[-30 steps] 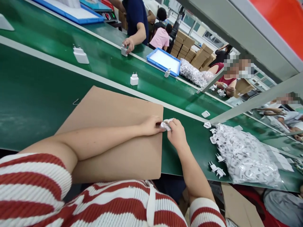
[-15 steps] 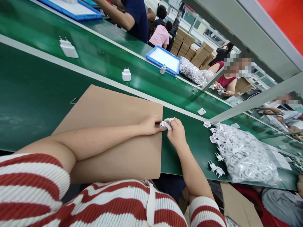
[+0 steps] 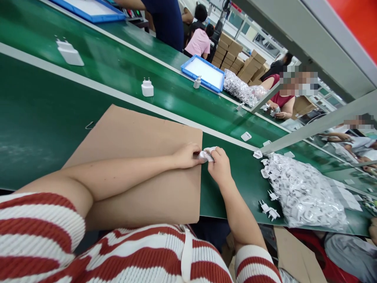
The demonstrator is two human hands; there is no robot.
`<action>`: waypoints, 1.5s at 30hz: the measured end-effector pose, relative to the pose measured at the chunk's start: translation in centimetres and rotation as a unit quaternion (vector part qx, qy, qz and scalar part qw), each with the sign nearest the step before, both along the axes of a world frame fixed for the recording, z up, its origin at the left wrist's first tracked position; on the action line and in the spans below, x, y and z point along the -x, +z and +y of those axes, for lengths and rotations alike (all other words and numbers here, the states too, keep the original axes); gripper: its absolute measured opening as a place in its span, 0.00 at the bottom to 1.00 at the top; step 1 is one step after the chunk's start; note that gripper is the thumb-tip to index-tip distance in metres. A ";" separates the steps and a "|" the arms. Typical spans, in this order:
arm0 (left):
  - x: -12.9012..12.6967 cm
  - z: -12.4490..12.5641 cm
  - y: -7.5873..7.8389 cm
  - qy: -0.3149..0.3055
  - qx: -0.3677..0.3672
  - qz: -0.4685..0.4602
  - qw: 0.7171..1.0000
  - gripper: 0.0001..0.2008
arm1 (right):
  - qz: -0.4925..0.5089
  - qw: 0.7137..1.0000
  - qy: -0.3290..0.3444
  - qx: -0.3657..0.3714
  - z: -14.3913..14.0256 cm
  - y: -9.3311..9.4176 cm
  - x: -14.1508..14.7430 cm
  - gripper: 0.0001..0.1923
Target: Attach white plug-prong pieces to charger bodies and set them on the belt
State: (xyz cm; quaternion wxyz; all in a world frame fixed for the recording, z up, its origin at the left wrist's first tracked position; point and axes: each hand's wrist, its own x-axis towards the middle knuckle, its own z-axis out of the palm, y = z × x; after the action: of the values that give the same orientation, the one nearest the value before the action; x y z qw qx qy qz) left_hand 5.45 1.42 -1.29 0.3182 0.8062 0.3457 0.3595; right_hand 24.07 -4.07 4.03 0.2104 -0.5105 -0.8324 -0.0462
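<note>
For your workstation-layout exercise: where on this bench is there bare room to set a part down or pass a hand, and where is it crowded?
Free: the cardboard sheet left of the left hand, and the green bench beyond its left edge. A smaller green strip lies between the right hand and the bag of white plug parts. Crowded: around that bag, where loose plug parts are scattered.

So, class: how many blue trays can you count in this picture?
2. One tray lies on the far bench right of centre, beside a bag of white parts. The other tray sits at the top left, cut off by the frame's edge. More may lie out of view.
</note>
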 end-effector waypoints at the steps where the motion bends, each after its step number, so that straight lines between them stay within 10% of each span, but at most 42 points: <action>1: 0.0 0.0 0.0 0.000 0.002 0.002 1.000 0.14 | -0.007 1.000 0.002 -0.004 -0.1 0.0 0.1 0.13; 16: 0.0 -1.0 -0.6 0.025 -0.026 0.007 0.999 0.15 | -0.033 0.999 -0.032 0.029 0.3 0.6 0.4 0.14; 31: 0.1 -2.4 -1.1 0.062 -0.308 0.248 0.916 0.25 | -0.039 0.997 -0.022 0.057 0.5 0.9 0.3 0.14; 40: 0.5 -2.8 0.2 0.043 -0.191 0.157 0.968 0.21 | 0.080 0.987 -0.090 0.106 -1.6 -0.1 0.7 0.22; 45: 0.6 -0.6 1.3 0.000 -0.068 0.152 0.986 0.19 | 0.136 0.983 -0.115 0.053 -5.9 -0.9 -4.8 0.39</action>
State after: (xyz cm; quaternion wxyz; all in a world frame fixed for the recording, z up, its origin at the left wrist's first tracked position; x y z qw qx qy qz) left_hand 4.84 0.84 -0.02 0.2060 0.8711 0.3651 0.2557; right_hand 28.91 -9.98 3.11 0.2882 -0.6148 -0.7328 0.0438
